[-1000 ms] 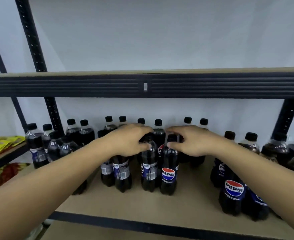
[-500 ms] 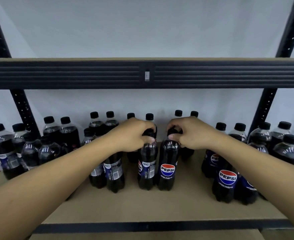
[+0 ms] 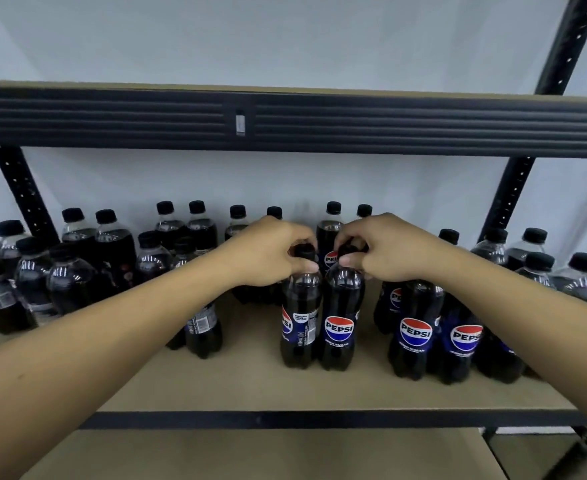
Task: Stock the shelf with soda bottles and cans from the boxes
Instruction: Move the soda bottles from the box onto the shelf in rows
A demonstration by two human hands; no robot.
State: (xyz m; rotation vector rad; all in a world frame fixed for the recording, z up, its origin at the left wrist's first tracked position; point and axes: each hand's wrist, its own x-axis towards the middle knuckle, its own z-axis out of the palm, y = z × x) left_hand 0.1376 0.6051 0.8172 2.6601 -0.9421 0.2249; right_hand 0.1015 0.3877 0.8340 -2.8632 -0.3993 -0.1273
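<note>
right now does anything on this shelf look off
Nothing spilled or toppled. The dark plastic Pepsi bottle under the left hand is twisted, small print forward, unlike the logo-forward bottle beside it.

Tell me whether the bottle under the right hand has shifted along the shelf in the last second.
Yes. The bottle under the right hand has slid right, closer to the Pepsi cluster and further from the tag on the upper beam.

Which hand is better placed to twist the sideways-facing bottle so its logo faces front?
Probably the left hand: its fingers pinch the cap of the sideways-facing bottle, while the right hand holds the neighbouring bottle, logo forward.
</note>
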